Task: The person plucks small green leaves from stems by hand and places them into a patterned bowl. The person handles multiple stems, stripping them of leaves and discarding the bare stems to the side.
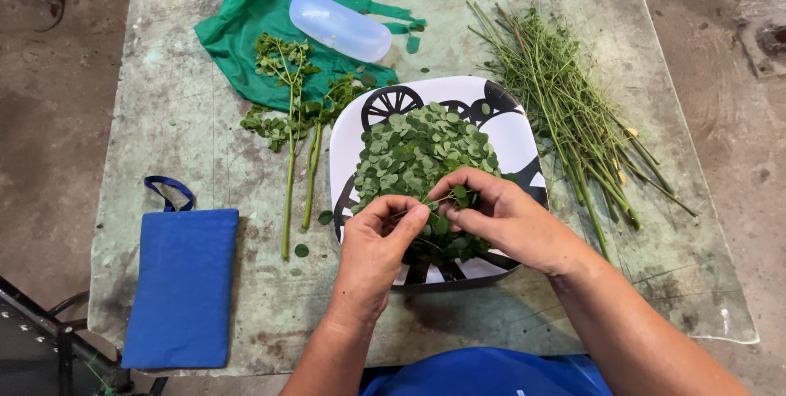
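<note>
A white plate [508,130] with black wheel pictures sits at the table's middle, heaped with small round green leaves [417,150]. Over its near edge, my left hand [372,253] and my right hand [503,220] pinch the two ends of a thin leafy sprig [438,199] between thumb and fingers. Left of the plate lie two or three leafy stalks [291,117], still bearing leaves. A pile of stripped bare stems [565,109] lies to the right of the plate.
A green cloth bag [262,11] lies at the back with a translucent plastic container [340,26] on it. A flat blue pouch [182,285] rests at the near left corner. The worn table [180,126] stands on a concrete floor; a dark metal frame [41,330] shows bottom left.
</note>
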